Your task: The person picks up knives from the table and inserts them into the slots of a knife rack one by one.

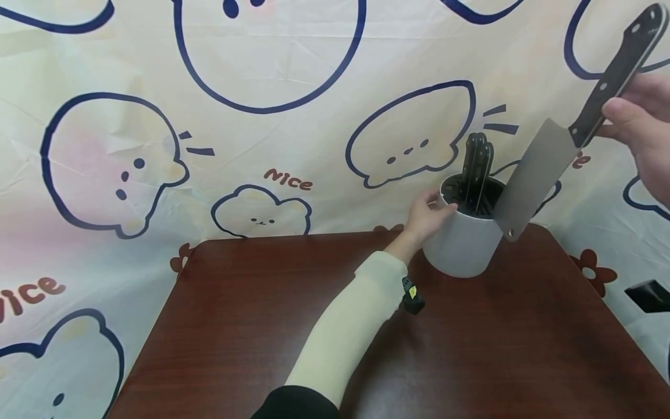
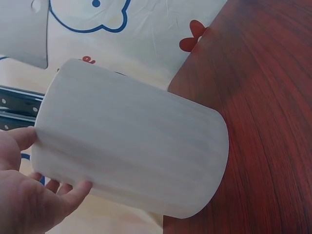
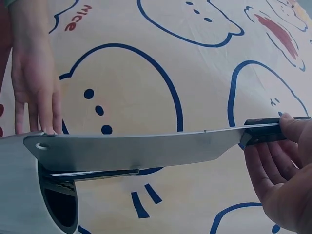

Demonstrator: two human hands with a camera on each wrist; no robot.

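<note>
A cleaver hangs tilted, blade down, beside the white knife holder. My right hand pinches its black riveted handle between thumb and fingers. In the right wrist view the broad blade passes across the holder's mouth; whether it touches the rim I cannot tell. Black knife handles stick up from the holder's dark insert. At the holder's upper left edge, my left hand grips it, thumb near the rim and fingers round the side, as the left wrist view shows.
The holder stands near the far right corner of a dark brown wooden table. Behind and beside the table hangs a cream cloth printed with cartoon outlines. A black object lies at the right edge of the head view.
</note>
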